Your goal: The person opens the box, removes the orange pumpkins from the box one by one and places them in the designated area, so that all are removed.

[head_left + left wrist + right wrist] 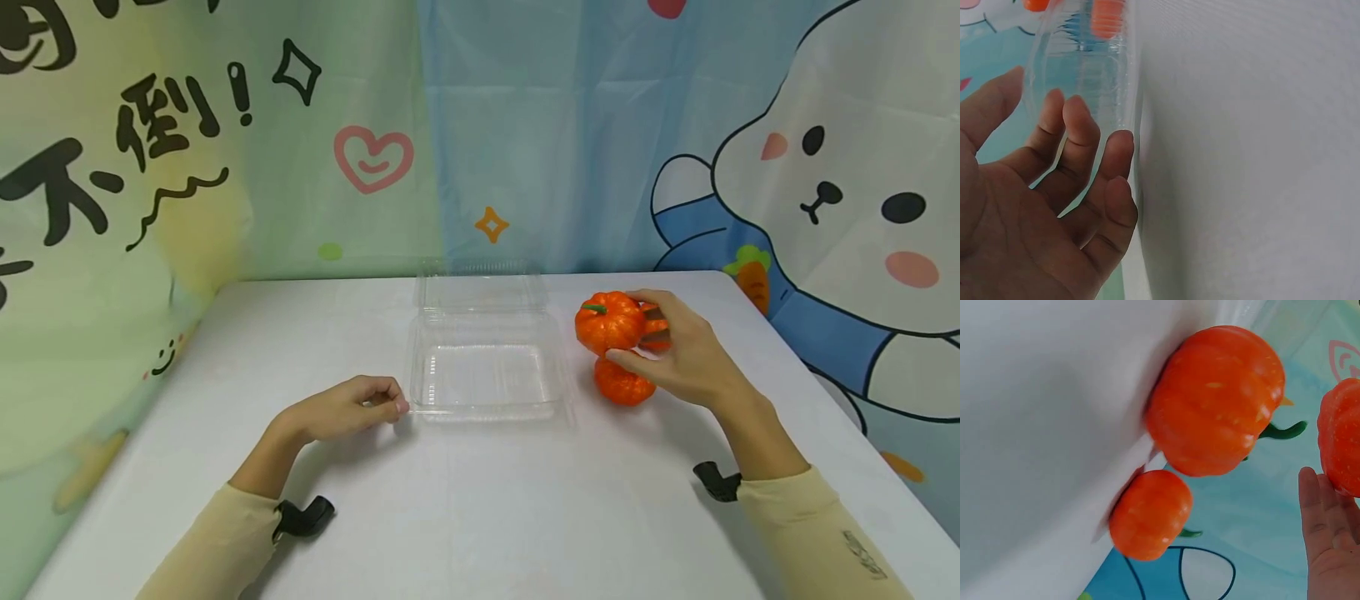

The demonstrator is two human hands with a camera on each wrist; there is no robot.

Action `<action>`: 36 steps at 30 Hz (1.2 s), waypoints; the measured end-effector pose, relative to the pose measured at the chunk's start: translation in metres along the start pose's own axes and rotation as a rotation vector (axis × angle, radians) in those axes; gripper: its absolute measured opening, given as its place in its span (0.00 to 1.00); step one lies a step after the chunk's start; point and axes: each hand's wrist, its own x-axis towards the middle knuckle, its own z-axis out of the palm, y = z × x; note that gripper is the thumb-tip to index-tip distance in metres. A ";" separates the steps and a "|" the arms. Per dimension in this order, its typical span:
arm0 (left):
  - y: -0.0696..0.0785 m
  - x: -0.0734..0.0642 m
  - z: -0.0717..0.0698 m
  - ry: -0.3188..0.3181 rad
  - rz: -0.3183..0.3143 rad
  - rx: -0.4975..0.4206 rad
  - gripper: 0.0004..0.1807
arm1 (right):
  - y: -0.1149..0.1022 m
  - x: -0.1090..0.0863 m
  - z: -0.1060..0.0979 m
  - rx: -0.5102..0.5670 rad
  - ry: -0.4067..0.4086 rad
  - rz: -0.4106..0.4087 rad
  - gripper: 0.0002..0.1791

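Note:
My right hand [675, 354] holds a small orange pumpkin [609, 323] with a green stem, thumb in front and fingers behind. This pumpkin shows only partly at the right edge of the right wrist view. Two more pumpkins sit on the table: one larger [1216, 400] and one smaller [1150, 514] in the right wrist view. In the head view, the held pumpkin and my fingers partly cover them. My left hand [348, 408] is at the near left corner of a clear plastic clamshell box [487, 408], fingers loosely bent, thumb touching its rim.
The box stands mid-table with its lid [482, 293] folded open toward the back. Behind the white table [480, 508] hangs a printed cloth backdrop [525, 133] with cartoon figures.

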 end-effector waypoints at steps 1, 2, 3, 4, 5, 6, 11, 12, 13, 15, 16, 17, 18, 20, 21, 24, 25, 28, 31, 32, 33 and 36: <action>0.000 0.000 0.000 0.001 -0.004 0.000 0.12 | 0.001 -0.001 -0.001 -0.009 0.009 0.001 0.43; -0.001 -0.001 0.000 0.002 -0.006 0.001 0.12 | 0.003 -0.003 -0.002 -0.016 0.017 0.003 0.44; -0.001 -0.001 -0.001 0.003 -0.006 0.003 0.12 | 0.004 -0.004 -0.003 -0.021 0.026 0.004 0.44; -0.002 -0.001 -0.001 0.004 -0.008 0.003 0.12 | 0.006 -0.006 -0.004 -0.023 0.035 0.006 0.44; -0.002 -0.001 -0.001 0.005 -0.010 0.004 0.12 | 0.007 -0.007 -0.005 -0.020 0.045 0.008 0.44; -0.002 -0.001 -0.001 0.006 -0.009 0.007 0.12 | 0.009 -0.008 -0.006 -0.013 0.053 0.005 0.44; -0.003 -0.001 -0.001 0.003 -0.004 0.007 0.12 | 0.019 -0.014 -0.014 0.032 0.086 0.006 0.49; -0.003 -0.001 -0.001 0.002 -0.003 0.003 0.13 | 0.021 -0.015 -0.016 0.037 0.091 0.007 0.51; -0.003 0.000 -0.001 0.000 -0.003 0.000 0.13 | 0.023 -0.016 -0.017 0.033 0.096 0.008 0.53; -0.003 0.000 -0.001 -0.004 -0.002 -0.007 0.12 | 0.027 -0.018 -0.020 0.025 0.100 0.001 0.53; -0.003 0.000 -0.001 -0.005 -0.002 -0.008 0.12 | 0.030 -0.019 -0.021 0.017 0.102 -0.001 0.52; -0.003 0.000 -0.001 -0.005 -0.001 -0.010 0.12 | 0.032 -0.021 -0.022 0.010 0.103 -0.009 0.51; -0.002 0.000 -0.001 -0.004 -0.002 -0.011 0.12 | 0.034 -0.022 -0.023 0.000 0.103 -0.016 0.50; -0.002 -0.001 -0.002 -0.003 0.000 -0.011 0.11 | 0.038 -0.024 -0.025 -0.012 0.099 -0.017 0.46; -0.002 0.000 -0.002 -0.002 0.003 -0.009 0.11 | 0.040 -0.025 -0.026 -0.017 0.099 -0.006 0.46; -0.001 0.001 -0.001 0.000 0.004 -0.011 0.12 | 0.044 -0.028 -0.031 0.007 0.097 0.057 0.45; -0.001 0.001 -0.001 -0.001 0.007 -0.011 0.12 | 0.046 -0.029 -0.032 0.018 0.093 0.084 0.44; 0.000 0.002 -0.001 0.000 0.004 -0.011 0.13 | 0.050 -0.031 -0.037 0.038 0.070 0.167 0.44; 0.000 0.001 0.000 0.000 0.009 -0.009 0.13 | 0.054 -0.033 -0.040 0.000 0.021 0.221 0.45; 0.000 0.000 0.000 0.002 0.006 -0.012 0.13 | 0.055 -0.034 -0.040 -0.014 0.005 0.234 0.45; 0.000 0.000 0.000 0.003 0.004 -0.015 0.13 | 0.056 -0.035 -0.041 -0.025 -0.009 0.246 0.46; -0.001 0.000 0.000 0.002 0.001 -0.024 0.13 | 0.060 -0.040 -0.042 -0.047 -0.039 0.257 0.45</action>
